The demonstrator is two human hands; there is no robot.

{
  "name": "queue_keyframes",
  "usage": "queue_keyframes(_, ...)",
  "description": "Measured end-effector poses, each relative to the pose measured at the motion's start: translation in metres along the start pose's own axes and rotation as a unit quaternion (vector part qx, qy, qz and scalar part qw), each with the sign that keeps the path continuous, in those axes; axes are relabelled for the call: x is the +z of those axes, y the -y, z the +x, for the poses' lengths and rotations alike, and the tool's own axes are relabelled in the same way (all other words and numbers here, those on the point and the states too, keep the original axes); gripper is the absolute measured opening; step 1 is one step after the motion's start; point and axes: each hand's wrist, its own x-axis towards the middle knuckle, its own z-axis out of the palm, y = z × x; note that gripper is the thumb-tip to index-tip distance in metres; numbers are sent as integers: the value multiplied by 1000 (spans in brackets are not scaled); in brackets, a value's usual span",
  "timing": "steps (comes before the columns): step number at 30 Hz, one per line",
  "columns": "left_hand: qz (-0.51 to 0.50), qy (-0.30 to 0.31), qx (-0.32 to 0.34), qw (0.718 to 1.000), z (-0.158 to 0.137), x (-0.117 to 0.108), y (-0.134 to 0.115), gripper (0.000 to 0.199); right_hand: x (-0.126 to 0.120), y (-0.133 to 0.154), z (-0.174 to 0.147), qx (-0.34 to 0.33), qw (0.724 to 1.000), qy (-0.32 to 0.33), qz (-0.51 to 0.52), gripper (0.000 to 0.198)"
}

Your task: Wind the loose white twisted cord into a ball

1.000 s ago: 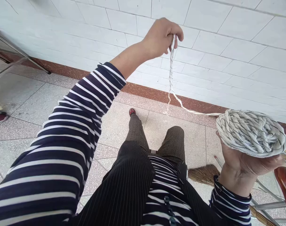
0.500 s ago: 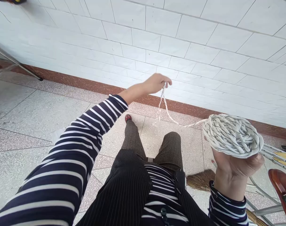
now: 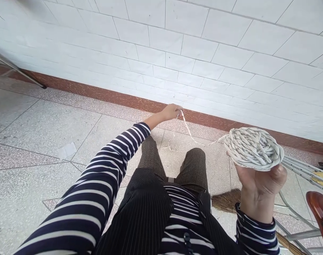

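Note:
A thick coil of white rope [image 3: 254, 148] with dark flecks rests on my right hand [image 3: 259, 180], whose palm is turned up and whose fingers wrap beneath and behind it. From the coil's left side a single strand [image 3: 189, 130] sags and then rises to my left hand [image 3: 172, 111]. My left hand is closed on that strand, out in front near the foot of the wall. The rope's loose end [image 3: 170, 147] dangles below my left hand towards the floor; whether its tip touches the floor I cannot tell.
A white tiled wall [image 3: 193, 63] with a red-brown skirting [image 3: 97, 95] runs ahead. A broom [image 3: 226, 200] lies at the right, beside metal legs and a brown chair part [image 3: 319, 212]. A white paper scrap [image 3: 67, 150] lies on the left floor; a metal leg [image 3: 28, 76] stands beyond.
My left hand has dropped lower with the strand, and the loose end hangs further down. My right hand and the rope coil have shifted slightly left.

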Motion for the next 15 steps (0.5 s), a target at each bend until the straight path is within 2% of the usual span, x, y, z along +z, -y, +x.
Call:
queue_keyframes(4, 91, 23, -109, 990, -22, 33, 31, 36, 5, -6, 4, 16, 1000, 6, 10, 71)
queue_keyframes(6, 56, 35, -115, 991, -35, 54, 29, 35, 7, -12, 7, 34, 999, 3, 14, 72)
queue_keyframes(8, -45, 53, -77, 995, -47, 77, 14, 33, 8, -20, 11, 59, 998, 0, 17, 71)
queue_keyframes(10, -176, 63, -23, 982, -57, 97, -8, 33, 9, -30, 15, 82, 996, 0, 18, 70)
queue_keyframes(13, -349, 55, 29, 935, -66, 117, -42, 35, 9, -46, 20, 111, 994, -2, 17, 67)
queue_keyframes(15, -428, 59, 48, 901, -70, 122, -58, 40, 8, -55, 21, 126, 992, -8, 17, 66)
